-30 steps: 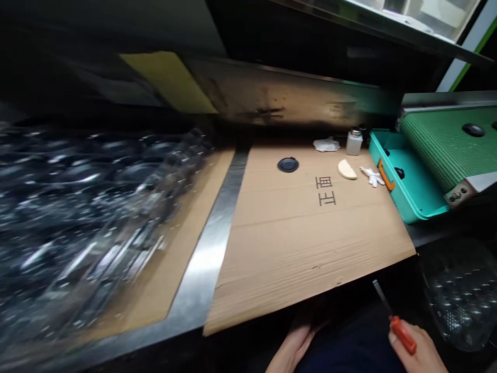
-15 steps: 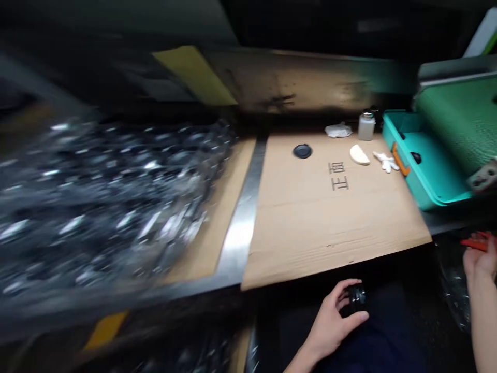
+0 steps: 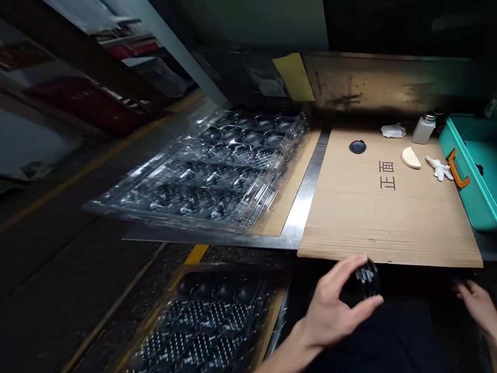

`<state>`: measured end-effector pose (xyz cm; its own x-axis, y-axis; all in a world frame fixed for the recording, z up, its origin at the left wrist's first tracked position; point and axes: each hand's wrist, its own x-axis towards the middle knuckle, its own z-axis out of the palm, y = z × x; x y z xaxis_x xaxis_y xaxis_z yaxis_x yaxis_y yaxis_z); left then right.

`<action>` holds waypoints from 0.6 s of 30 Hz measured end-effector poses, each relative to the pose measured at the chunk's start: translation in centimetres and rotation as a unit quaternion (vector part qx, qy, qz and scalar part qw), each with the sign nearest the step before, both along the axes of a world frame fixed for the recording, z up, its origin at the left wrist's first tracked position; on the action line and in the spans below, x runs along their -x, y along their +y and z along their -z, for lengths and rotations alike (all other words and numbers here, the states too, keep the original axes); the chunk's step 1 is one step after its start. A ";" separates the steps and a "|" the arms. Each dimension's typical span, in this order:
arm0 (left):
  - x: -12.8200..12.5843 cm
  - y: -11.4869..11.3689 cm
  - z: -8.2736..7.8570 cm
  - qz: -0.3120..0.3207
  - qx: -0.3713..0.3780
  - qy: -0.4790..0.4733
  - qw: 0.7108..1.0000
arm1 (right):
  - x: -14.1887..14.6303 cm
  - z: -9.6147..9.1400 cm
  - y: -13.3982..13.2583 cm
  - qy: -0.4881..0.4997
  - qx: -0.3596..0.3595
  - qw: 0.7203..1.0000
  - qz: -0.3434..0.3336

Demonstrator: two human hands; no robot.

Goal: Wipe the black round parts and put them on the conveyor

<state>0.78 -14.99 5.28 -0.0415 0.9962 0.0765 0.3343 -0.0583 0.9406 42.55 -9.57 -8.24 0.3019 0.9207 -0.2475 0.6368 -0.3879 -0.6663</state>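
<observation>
Presently, the left hand (image 3: 334, 311) curls around a black ribbed round part (image 3: 367, 280), held just below the near edge of the cardboard sheet (image 3: 373, 217). The right hand (image 3: 476, 305), loosely open and apparently empty, sits below that sheet's near right corner. A flat black disc (image 3: 357, 147) lies on the sheet.

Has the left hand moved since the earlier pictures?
Yes: against the cardboard's front edge, the left hand now sits further left along it and closer to it.
</observation>
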 end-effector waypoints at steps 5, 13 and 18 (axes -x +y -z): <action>4.4 8.8 -3.0 0.030 -0.099 0.227 0.968 | 8.5 -9.9 -1.9 0.061 0.020 0.982 -0.178; 5.0 16.5 -3.8 0.059 0.020 0.352 0.934 | 18.6 -21.8 12.3 0.005 -0.142 0.910 -0.389; 8.4 14.6 -4.2 -0.023 0.024 0.281 0.959 | 22.0 -17.8 23.8 -0.041 -0.243 0.931 -0.269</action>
